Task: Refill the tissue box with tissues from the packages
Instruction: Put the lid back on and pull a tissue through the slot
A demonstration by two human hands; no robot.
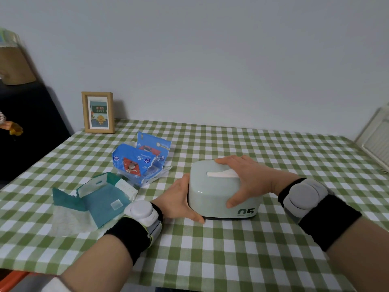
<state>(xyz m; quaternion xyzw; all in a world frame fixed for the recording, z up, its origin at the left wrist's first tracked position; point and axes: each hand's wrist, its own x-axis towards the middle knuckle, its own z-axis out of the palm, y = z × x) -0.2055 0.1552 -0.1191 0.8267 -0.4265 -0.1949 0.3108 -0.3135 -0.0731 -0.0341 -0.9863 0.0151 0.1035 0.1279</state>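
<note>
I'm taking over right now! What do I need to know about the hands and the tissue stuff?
Hands: left hand presses flat on the left end of the tissue box; right hand grips over its top, thumb down the front.
The box sits closed on the table, with a white tissue in its slot.
Blue packages and teal package lie opened further left.
Done, it seems: refilling. Left: check the lid, maybe clear the packages.

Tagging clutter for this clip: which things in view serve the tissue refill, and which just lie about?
Job: tissue box, between left hand and right hand; blue packages; torn teal package.
Lying about: picture frame.
</note>
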